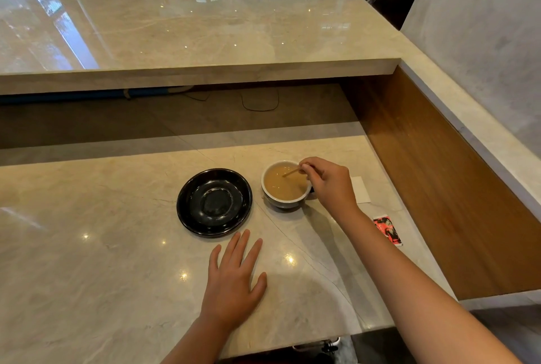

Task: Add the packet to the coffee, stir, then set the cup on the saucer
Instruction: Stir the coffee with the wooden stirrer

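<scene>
Pinching thin wooden stir stick [292,172], our right hand [329,185] hides white cup's [285,185] handle side; stick tip sunk in milky coffee [282,183]. Our left hand [232,278] flat on pale marble counter [87,246], fingers spread. Black glossy saucer [214,202] bare, just beside cup. Red packet [388,230] partly behind forearm, print unreadable; white paper [360,189] half hidden.

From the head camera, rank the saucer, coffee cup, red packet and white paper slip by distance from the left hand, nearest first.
1. saucer: just ahead of the left hand, which lies flat on the counter.
2. coffee cup: ahead and to the right, beside the saucer.
3. red packet: far right, past the right forearm.
4. white paper slip: beyond the right hand.
</scene>
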The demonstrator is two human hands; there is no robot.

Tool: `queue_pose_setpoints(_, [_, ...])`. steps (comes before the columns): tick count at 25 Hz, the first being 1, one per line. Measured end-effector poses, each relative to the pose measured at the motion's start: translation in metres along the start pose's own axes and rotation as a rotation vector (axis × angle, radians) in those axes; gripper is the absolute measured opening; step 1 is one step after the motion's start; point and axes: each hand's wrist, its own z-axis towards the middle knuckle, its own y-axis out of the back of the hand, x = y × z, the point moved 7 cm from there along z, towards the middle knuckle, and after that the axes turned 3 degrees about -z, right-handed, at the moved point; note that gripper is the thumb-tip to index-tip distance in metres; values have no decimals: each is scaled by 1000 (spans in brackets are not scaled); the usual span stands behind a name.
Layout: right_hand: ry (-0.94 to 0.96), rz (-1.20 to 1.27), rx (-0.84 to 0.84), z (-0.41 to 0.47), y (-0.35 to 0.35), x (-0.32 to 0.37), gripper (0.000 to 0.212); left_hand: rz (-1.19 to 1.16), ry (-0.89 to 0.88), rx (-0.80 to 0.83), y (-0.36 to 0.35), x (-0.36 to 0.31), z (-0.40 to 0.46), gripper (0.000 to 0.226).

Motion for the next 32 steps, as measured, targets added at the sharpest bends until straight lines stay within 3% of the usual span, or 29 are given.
queue_pose_setpoints(7, [74, -235, 82, -6, 25, -5, 15, 2, -5, 1, -1, 1, 0, 61])
queue_pose_setpoints(13, [-43, 21, 130, -21, 16, -5, 13, 1, -10, 0, 0, 1, 0, 61])
queue_pose_setpoints(18, [-32, 115, 97, -14, -9, 3, 14, -2, -4, -2, 0, 0, 0, 61])
queue_pose_setpoints(27, [33, -60, 8, 7, 6, -1, 14, 4, 0, 2, 0, 1, 0, 61])
queue_pose_setpoints(32, [68, -180, 68, 3, 21, -5, 16, -2, 0, 4, -1, 1, 0, 61])
